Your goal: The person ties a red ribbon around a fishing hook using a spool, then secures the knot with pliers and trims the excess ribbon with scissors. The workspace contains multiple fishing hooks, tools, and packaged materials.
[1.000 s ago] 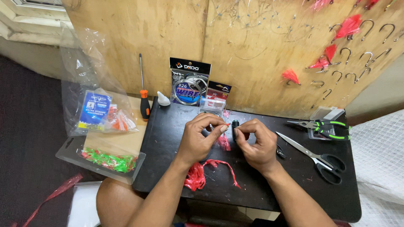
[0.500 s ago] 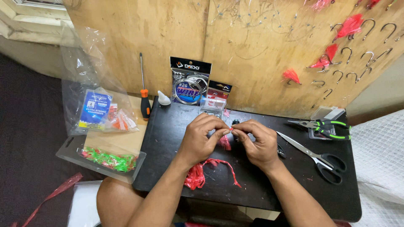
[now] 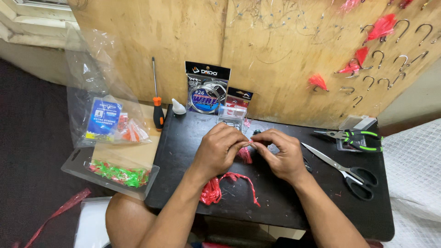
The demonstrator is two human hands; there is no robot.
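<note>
My left hand (image 3: 219, 149) and my right hand (image 3: 281, 154) meet fingertip to fingertip over the middle of a small black table (image 3: 193, 183). Between the fingertips they pinch a small item with a tuft of red strands (image 3: 245, 155) hanging below; what is at its core is too small to make out. A loose bundle of red strand material (image 3: 212, 190) lies on the table just under my left wrist, with one strand trailing right.
Scissors (image 3: 342, 169) and green-handled pliers (image 3: 356, 136) lie at the right. A wire-spool pack (image 3: 205, 93), a small hook pack (image 3: 235, 109), a white nozzle cap (image 3: 178, 107) and an orange-handled screwdriver (image 3: 157, 108) stand at the back. Plastic bags (image 3: 108, 119) and a clear tray (image 3: 110, 171) sit left. Hooks (image 3: 381, 57) hang on the plywood.
My two hands have drawn closer together, and the fingertips now touch around the small red-tufted item. The dark piece seen between them a second ago is hidden.
</note>
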